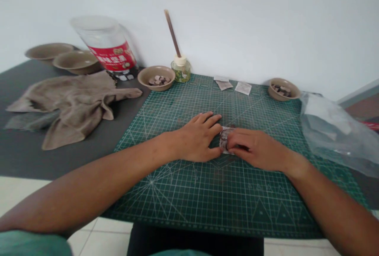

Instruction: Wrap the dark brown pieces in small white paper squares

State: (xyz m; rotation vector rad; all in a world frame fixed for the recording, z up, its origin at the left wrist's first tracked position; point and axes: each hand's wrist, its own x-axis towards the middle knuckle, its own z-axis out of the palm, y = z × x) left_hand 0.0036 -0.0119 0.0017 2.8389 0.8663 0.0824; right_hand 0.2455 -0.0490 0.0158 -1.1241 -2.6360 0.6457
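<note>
Both my hands rest on the green cutting mat (183, 193) near its middle. Between them lies a small clear packet (225, 137) with dark pieces inside. My left hand (198, 137) lies on the mat with fingers stretched forward and thumb against the packet's left edge. My right hand (256, 148) is curled, its fingers and thumb pinched together on the packet's right side. Most of the packet is covered by the fingers.
A tan bowl with brown discs (156, 77) and a reed diffuser bottle (181, 70) stand at the mat's far edge. Small white sachets (233, 86), another bowl (283, 89), a clear plastic bag (334, 129), a brown cloth (71, 106), a red-labelled jar (106, 47) and two empty bowls (63, 56) surround it.
</note>
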